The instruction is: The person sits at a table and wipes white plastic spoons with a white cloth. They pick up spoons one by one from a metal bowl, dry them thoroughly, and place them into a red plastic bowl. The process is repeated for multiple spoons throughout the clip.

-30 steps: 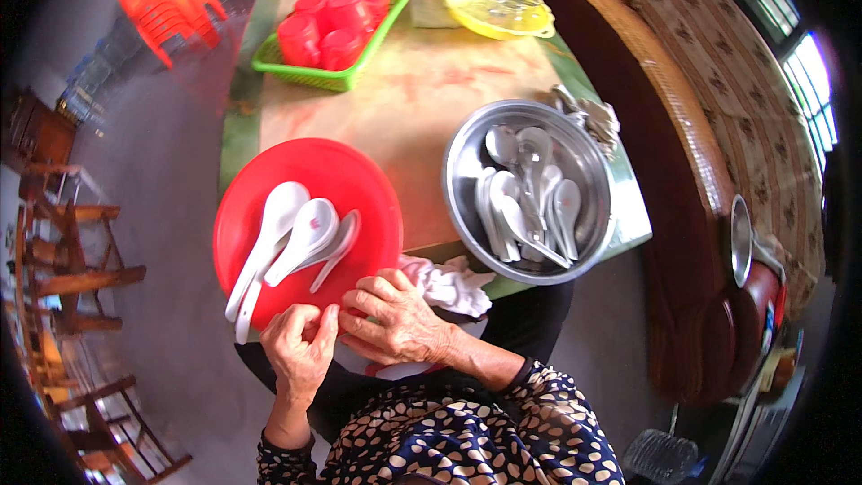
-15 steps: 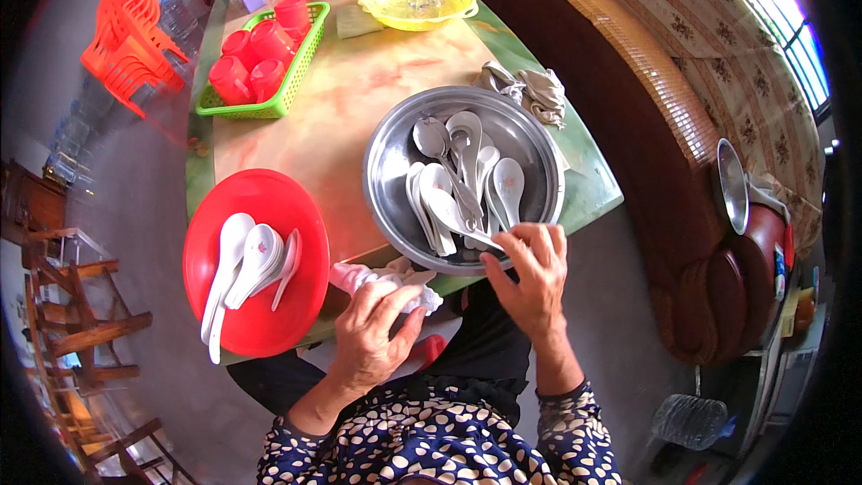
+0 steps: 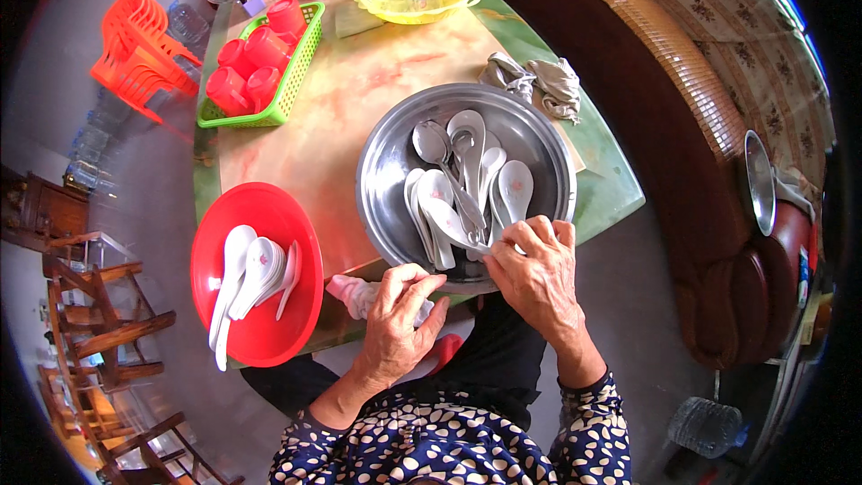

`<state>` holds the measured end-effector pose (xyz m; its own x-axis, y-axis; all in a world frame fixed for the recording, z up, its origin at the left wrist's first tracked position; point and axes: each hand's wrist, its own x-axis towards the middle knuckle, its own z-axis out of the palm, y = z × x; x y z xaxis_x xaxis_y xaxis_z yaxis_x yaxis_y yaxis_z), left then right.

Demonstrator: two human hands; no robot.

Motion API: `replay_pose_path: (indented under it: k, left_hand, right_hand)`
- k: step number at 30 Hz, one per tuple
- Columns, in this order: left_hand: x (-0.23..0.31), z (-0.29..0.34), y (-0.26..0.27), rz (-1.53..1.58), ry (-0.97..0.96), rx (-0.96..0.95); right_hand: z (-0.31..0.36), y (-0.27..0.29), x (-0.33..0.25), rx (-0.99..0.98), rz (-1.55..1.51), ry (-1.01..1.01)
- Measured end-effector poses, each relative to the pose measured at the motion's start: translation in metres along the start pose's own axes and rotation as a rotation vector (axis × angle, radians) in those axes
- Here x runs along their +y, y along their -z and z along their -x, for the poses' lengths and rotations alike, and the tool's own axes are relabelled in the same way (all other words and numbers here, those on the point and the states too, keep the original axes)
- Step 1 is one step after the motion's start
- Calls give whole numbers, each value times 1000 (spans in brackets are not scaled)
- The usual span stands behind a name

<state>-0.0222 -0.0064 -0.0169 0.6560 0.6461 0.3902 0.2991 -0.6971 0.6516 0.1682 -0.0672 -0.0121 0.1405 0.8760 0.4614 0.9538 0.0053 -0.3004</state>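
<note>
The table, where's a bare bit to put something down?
The biggest bare patch of table lies between the green basket, red basin and steel basin. A smaller one is the corner right of the steel basin. It's crowded at the near edge: left hand, right hand and white cloth are there.

Both forearms [image 3: 341, 402] are extended forward from long, dark blue fabric sleeves [image 3: 591, 431] patterned with cream oval spots, and the wrists [image 3: 572, 348] are left uncovered. The bare right hand [image 3: 541, 283] is turned back upward, its knuckles raised, its fingers [image 3: 521, 235] bent and drawn together in a pinch with the thumb. The bare left hand [image 3: 395, 321] is held apart and slightly lower, its thumb [image 3: 436, 314] and index finger [image 3: 426, 286] parted at the tips.
</note>
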Motion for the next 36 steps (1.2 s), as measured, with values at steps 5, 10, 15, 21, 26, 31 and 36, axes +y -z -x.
replay_pose_path:
  k: [5, 10, 15, 21, 26, 31, 36]
  left_hand:
    - [2, 1, -1, 22, 36, 2]
    - [4, 10, 1, 70, 88, 42]
    - [17, 15, 8, 141, 163, 23]
    - [26, 19, 14, 494, 334, 4]
    - [31, 16, 14, 774, 527, -54]
    - [21, 29, 16, 898, 685, 43]
    - [14, 33, 29, 867, 692, 128]
  right_hand:
    - [11, -6, -8, 104, -65, 33]
    - [15, -3, -16, 238, -392, -184]
    - [19, 8, -19, 252, -759, -473]
    - [23, 9, -36, 391, -499, -260]
    - [32, -11, -72, 520, -65, 117]
    - [36, -26, -93, 491, -161, 199]
    - [39, -33, -112, 462, -194, 256]
